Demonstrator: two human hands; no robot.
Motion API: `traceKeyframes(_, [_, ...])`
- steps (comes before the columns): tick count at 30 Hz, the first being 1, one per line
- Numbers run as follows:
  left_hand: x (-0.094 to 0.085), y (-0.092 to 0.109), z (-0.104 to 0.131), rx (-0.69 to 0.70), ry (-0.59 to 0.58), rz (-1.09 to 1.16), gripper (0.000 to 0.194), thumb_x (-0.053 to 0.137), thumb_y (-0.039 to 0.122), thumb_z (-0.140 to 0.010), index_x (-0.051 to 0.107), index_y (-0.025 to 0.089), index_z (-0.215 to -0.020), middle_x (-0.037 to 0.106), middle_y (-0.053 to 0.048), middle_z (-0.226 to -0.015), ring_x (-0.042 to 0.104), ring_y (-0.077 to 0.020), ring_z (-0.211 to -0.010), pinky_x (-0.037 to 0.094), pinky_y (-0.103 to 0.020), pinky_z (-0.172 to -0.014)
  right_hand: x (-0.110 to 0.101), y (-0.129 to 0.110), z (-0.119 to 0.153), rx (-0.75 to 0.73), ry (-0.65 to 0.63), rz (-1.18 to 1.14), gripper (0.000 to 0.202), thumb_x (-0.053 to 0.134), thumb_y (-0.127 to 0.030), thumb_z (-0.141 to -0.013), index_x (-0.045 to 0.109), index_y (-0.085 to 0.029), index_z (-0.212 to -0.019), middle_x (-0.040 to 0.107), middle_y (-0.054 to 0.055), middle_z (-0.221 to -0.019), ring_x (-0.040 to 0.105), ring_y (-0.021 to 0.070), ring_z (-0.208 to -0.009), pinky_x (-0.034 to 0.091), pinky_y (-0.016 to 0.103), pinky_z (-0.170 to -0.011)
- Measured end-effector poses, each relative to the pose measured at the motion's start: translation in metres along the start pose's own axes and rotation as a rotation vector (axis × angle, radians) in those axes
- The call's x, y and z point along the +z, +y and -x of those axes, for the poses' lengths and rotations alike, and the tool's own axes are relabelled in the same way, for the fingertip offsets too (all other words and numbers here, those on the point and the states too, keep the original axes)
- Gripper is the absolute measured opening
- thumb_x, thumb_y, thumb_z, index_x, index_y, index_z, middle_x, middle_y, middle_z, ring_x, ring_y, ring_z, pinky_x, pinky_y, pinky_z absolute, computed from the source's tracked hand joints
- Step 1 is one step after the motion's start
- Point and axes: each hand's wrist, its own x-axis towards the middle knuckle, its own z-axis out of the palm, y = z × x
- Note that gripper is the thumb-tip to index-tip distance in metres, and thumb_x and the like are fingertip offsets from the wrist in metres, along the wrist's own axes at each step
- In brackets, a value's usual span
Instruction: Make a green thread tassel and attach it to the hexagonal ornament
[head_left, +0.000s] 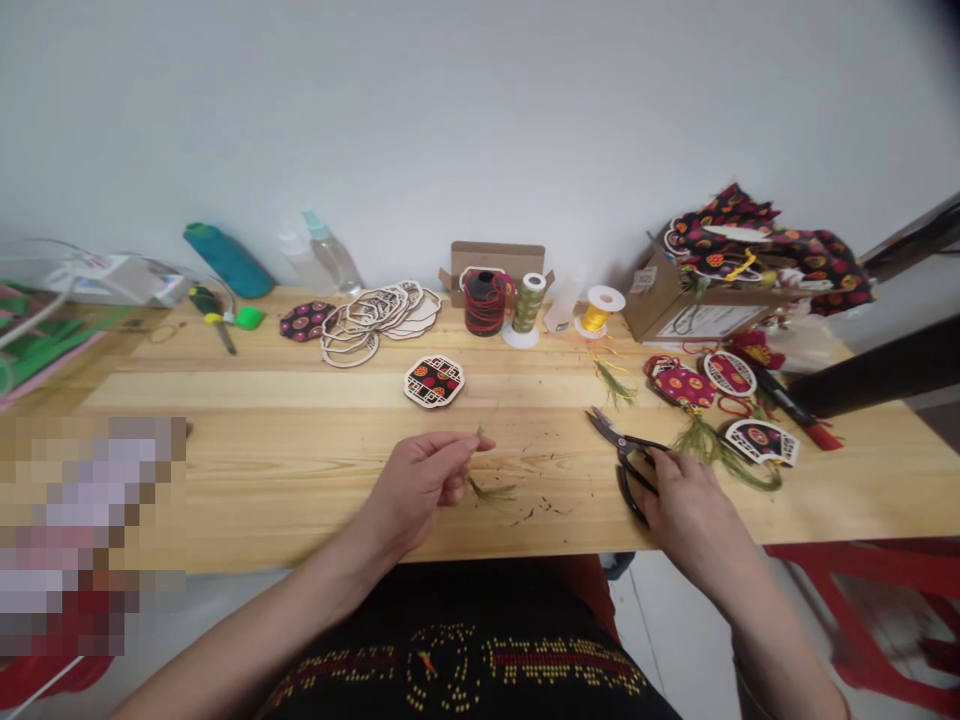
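Note:
In my left hand [431,478], thumb and fingers pinch a small bunch of olive-green thread [491,491]; its loose ends hang out below the fingers. My right hand [690,505] rests at the table's right side with its fingers on the black handles of a pair of scissors [626,445]. The blades lie spread a little and point up and to the left. Dark thread clippings are scattered between the two hands. Beyond my left hand lies an octagonal patterned fabric piece with a white cut-out frame [434,382]. Right of the scissors is a green tassel [697,438].
Several pale cut-out frames [386,312] are piled at the back. Spools of red-black cord [484,305], green thread [531,300] and yellow thread [598,315] stand near the wall. A cardboard box [694,305] with patterned fabric, finished ornaments [729,373] and a black post [877,365] occupy the right.

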Motion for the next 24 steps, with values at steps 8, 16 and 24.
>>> traceKeyframes(8, [-0.004, 0.002, 0.002, 0.029, 0.022, 0.001, 0.02, 0.072, 0.031, -0.069, 0.075, 0.013, -0.077, 0.031, 0.007, -0.051, 0.023, -0.0041, -0.046, 0.018, -0.018, -0.041, -0.009, -0.003, 0.005, 0.018, -0.002, -0.27, 0.037, 0.048, -0.026, -0.078, 0.06, -0.007, -0.107, 0.061, 0.021, -0.099, 0.064, 0.032, -0.085, 0.053, 0.046, -0.074])
traceKeyframes(16, [-0.007, 0.006, 0.004, 0.067, 0.032, 0.04, 0.023, 0.073, 0.032, -0.068, 0.074, 0.012, -0.078, 0.031, 0.008, -0.049, 0.023, -0.0031, -0.045, 0.016, -0.017, -0.041, -0.012, -0.028, -0.011, -0.148, -0.023, -0.455, 0.029, 0.052, -0.022, -0.078, 0.061, -0.015, -0.104, 0.064, 0.015, -0.104, 0.061, 0.0276, -0.096, 0.052, 0.042, -0.083])
traceKeyframes(24, [-0.005, 0.017, 0.01, 0.086, 0.031, 0.057, 0.027, 0.075, 0.035, -0.066, 0.073, 0.01, -0.078, 0.035, 0.007, -0.051, 0.024, -0.0026, -0.044, 0.017, -0.017, -0.041, -0.032, -0.048, -0.04, -0.108, -0.066, -0.799, 0.031, 0.056, -0.025, -0.08, 0.059, -0.018, -0.109, 0.063, 0.016, -0.113, 0.058, 0.0302, -0.106, 0.042, 0.052, -0.095])
